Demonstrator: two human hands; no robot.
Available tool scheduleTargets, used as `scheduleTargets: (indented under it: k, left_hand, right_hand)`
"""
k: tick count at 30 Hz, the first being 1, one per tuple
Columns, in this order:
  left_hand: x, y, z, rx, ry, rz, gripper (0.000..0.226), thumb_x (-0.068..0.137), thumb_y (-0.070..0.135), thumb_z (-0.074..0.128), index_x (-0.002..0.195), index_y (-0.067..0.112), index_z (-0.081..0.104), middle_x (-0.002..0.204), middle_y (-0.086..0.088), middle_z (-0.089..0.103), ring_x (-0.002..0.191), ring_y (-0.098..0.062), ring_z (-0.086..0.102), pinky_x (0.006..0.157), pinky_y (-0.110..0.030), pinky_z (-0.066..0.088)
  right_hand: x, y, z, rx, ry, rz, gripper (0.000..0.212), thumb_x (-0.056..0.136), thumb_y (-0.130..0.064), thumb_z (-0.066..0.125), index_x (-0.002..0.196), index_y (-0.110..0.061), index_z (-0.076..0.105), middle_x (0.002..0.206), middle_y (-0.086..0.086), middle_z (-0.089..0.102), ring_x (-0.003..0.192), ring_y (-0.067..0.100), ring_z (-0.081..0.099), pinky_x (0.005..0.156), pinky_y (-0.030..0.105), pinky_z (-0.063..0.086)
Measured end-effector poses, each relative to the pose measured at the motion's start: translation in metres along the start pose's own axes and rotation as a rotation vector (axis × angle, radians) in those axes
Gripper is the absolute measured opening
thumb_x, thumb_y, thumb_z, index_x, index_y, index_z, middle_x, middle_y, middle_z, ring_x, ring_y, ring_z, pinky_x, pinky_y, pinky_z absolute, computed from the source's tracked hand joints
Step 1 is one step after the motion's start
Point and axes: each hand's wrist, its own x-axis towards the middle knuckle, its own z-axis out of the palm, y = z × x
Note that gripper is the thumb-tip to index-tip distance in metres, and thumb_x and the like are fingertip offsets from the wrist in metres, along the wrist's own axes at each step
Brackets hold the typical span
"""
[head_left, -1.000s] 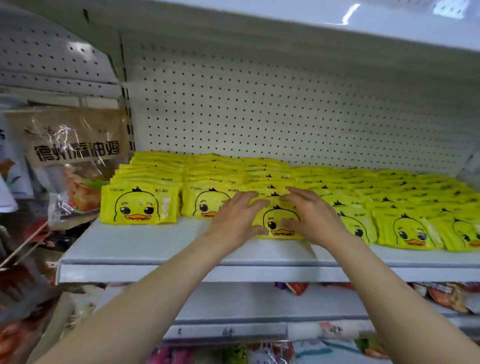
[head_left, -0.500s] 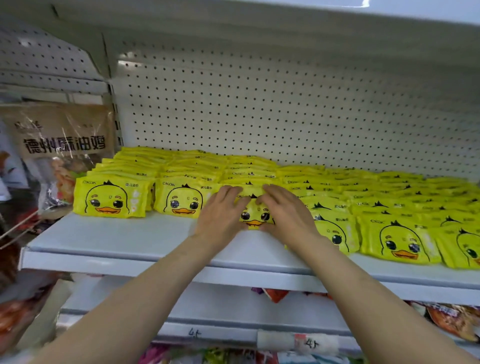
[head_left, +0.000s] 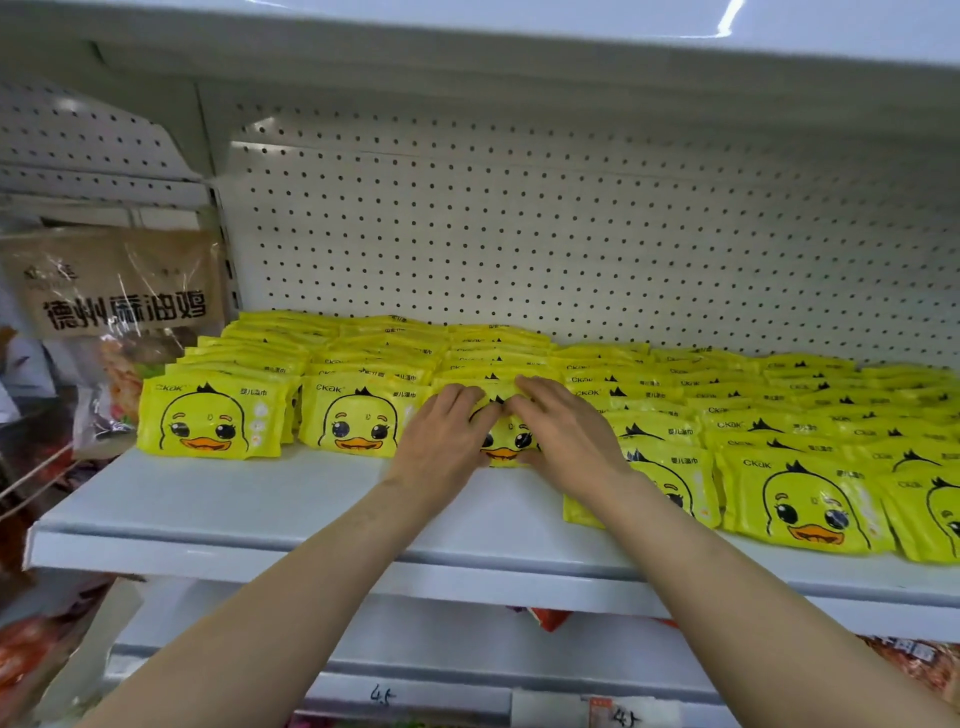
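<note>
Several rows of yellow wet-wipe packs with a cartoon duck face stand on a white shelf (head_left: 270, 499). Both hands lie on the front pack of the third row (head_left: 505, 441). My left hand (head_left: 441, 441) covers its left half with fingers laid flat over the top edge. My right hand (head_left: 563, 436) covers the right half, fingers straight and thumb low against the pack's bottom edge. Only the duck's eyes and beak show between the hands. To the left, the two other front packs (head_left: 210, 422) (head_left: 358, 422) stand upright.
Further duck packs (head_left: 800, 506) on the right reach closer to the shelf's front edge. A white pegboard (head_left: 571, 234) backs the shelf. A brown bagged food product (head_left: 119, 296) hangs at left. Lower shelves with price tags (head_left: 382, 693) hold other bagged goods.
Both hands have stayed on the same pack and shifted slightly deeper into the shelf, bringing it closer in line with the left rows. The camera view swung a little.
</note>
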Motion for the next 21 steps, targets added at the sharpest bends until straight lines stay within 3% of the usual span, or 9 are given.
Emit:
scheduleTargets:
  k: [7, 13, 17, 21]
  left_hand:
    - [0.015, -0.010, 0.015, 0.029, 0.024, 0.011, 0.072, 0.053, 0.036, 0.091, 0.114, 0.012, 0.059, 0.111, -0.009, 0.059, 0.103, -0.029, 0.054, 0.082, -0.038, 0.052]
    - [0.029, -0.024, 0.014, 0.026, 0.038, 0.020, 0.072, 0.053, 0.039, 0.091, 0.113, 0.013, 0.062, 0.108, -0.008, 0.061, 0.099, -0.029, 0.057, 0.078, -0.038, 0.053]
    - [0.020, -0.030, 0.017, -0.011, 0.056, 0.072, 0.073, 0.049, 0.039, 0.092, 0.113, 0.013, 0.065, 0.110, -0.009, 0.063, 0.099, -0.030, 0.060, 0.078, -0.039, 0.055]
    - [0.007, -0.031, 0.022, -0.030, 0.075, 0.109, 0.073, 0.052, 0.041, 0.091, 0.115, 0.015, 0.066, 0.114, -0.008, 0.064, 0.104, -0.028, 0.058, 0.079, -0.038, 0.054]
  right_hand:
    - [0.020, 0.003, 0.004, -0.019, 0.012, 0.029, 0.057, 0.070, -0.022, 0.085, 0.120, -0.017, 0.056, 0.149, 0.006, 0.045, 0.138, 0.027, 0.039, 0.099, 0.039, 0.045]
    - [0.035, 0.007, -0.001, 0.013, 0.012, 0.058, 0.055, 0.080, -0.024, 0.078, 0.128, -0.021, 0.052, 0.155, 0.001, 0.035, 0.144, 0.021, 0.028, 0.099, 0.036, 0.044]
    - [0.026, 0.008, 0.000, 0.071, -0.012, 0.050, 0.055, 0.078, -0.029, 0.079, 0.128, -0.023, 0.055, 0.155, -0.001, 0.037, 0.144, 0.019, 0.028, 0.106, 0.035, 0.040]
    - [0.016, 0.009, 0.000, 0.122, -0.033, 0.091, 0.043, 0.081, -0.038, 0.075, 0.120, -0.030, 0.062, 0.153, -0.007, 0.039, 0.142, 0.014, 0.028, 0.103, 0.032, 0.039]
